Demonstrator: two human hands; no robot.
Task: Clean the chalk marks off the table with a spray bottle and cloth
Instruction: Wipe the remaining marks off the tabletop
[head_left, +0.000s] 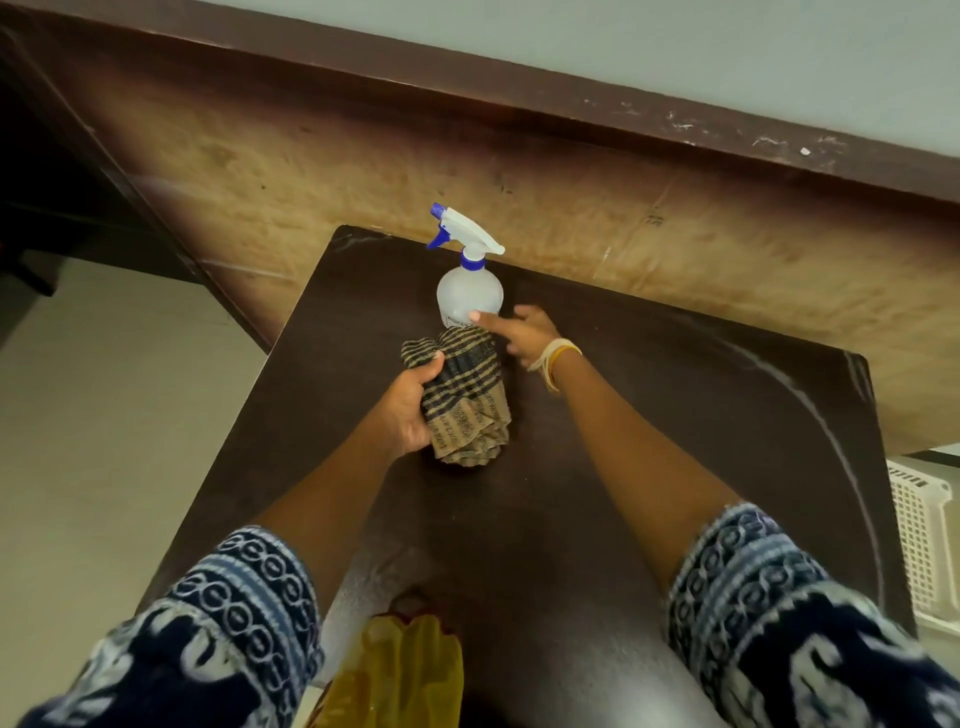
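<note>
A clear spray bottle (469, 291) with a white and blue trigger head stands upright near the far edge of the dark brown table (649, 467). Just in front of it lies a bunched tan and black checked cloth (470, 395), gripped from the left by my left hand (410, 405). My right hand (524, 332) is beside the bottle's base with fingers spread, its thumb touching the bottle's lower side. White chalk marks (810, 410) curve along the table's right side, with fainter ones at the far left corner (358, 240).
A tall wooden desk panel (519, 171) rises directly behind the table. A white plastic lattice basket (922, 540) sits on the floor to the right. Yellow fabric (405, 670) hangs at the table's near edge. Pale floor lies to the left.
</note>
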